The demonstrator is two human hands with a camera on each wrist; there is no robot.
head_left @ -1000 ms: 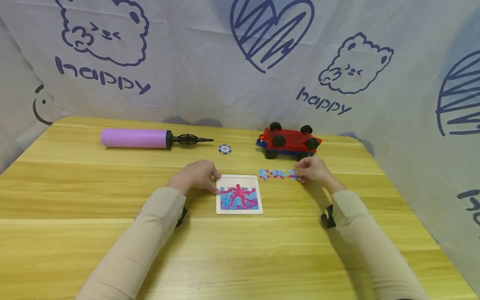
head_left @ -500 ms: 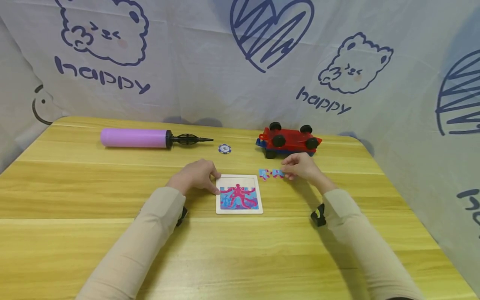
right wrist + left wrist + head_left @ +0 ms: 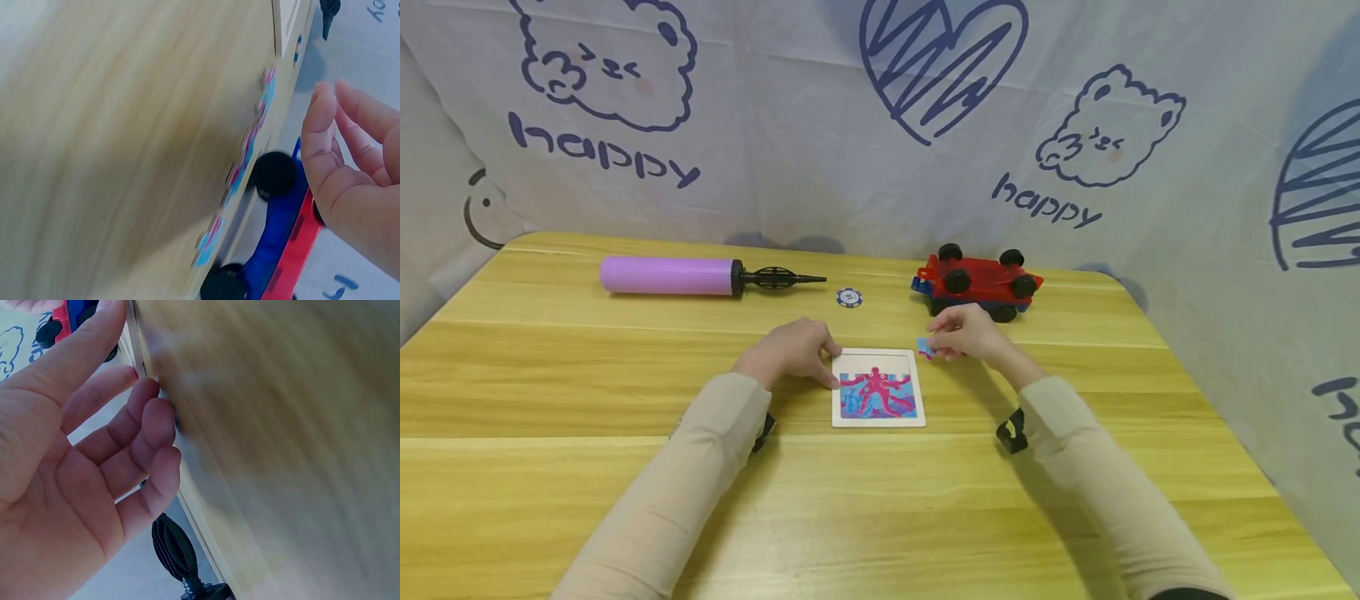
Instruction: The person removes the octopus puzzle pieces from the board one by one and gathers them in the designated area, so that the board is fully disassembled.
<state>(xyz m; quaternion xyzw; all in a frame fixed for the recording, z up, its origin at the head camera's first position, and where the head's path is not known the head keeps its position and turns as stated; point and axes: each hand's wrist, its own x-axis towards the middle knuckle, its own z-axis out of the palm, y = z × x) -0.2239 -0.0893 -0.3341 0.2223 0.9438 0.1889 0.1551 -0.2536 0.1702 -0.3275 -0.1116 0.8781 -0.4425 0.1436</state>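
A square puzzle board lies at the middle of the table, its lower part filled with a pink octopus picture on blue and its top strip bare wood. My left hand rests at the board's left side, forefinger by the upper corner and thumb along the edge. To the right of the board, my right hand hovers above loose jigsaw pieces; two are hidden under it in the head view. The right wrist view shows three pieces in a row on the table, and nothing between my bent fingers and thumb.
Behind the right hand a red and blue toy car lies wheels up. A poker chip and a purple hand pump with a black nozzle lie along the back. A printed cloth hangs behind the table.
My right hand has moved left along the row of loose pieces, from the rightmost one toward the one nearest the board. The left hand has stayed at the board's edge.
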